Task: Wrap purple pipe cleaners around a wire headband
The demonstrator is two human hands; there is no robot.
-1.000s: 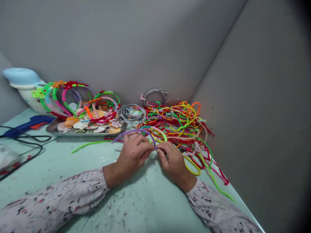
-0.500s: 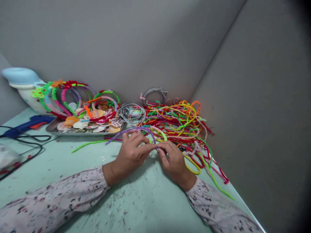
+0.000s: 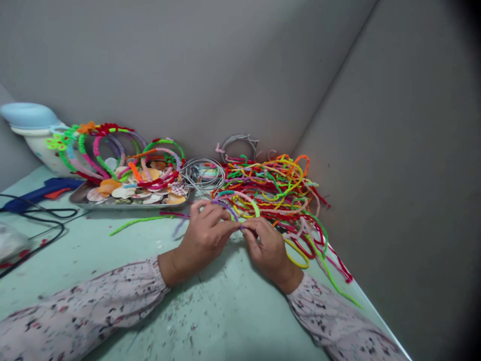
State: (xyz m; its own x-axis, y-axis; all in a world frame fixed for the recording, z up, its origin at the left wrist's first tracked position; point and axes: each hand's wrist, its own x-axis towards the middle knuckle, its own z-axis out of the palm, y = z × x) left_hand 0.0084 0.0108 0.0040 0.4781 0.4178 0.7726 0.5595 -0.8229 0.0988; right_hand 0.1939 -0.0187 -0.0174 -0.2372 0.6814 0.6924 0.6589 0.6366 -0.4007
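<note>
Fingertips of my left hand (image 3: 206, 229) and my right hand (image 3: 267, 246) meet in a pinch over the table. Between them is the end of a purple pipe cleaner (image 3: 227, 206). Its rest curves back behind my left fingers, and the far end is blurred. A curved band wrapped in teal, pink and light green pipe cleaner (image 3: 248, 197) arches just behind my fingertips. Its lower ends are hidden by my hands, so I cannot tell exactly how the purple piece joins it.
A tangled heap of coloured pipe cleaners (image 3: 270, 185) lies behind my right hand, with yellow-handled scissors (image 3: 298, 254) beside it. Wire coils (image 3: 203, 175) adjoin a metal tray (image 3: 128, 206) of shells and wrapped hoops. A blue glue gun (image 3: 41, 193), cables and a lidded container (image 3: 41, 140) stand left.
The purple pipe cleaner's loose end has swung down and closer behind my left hand, now smeared by motion. Both hands stay pinched in nearly the same place.
</note>
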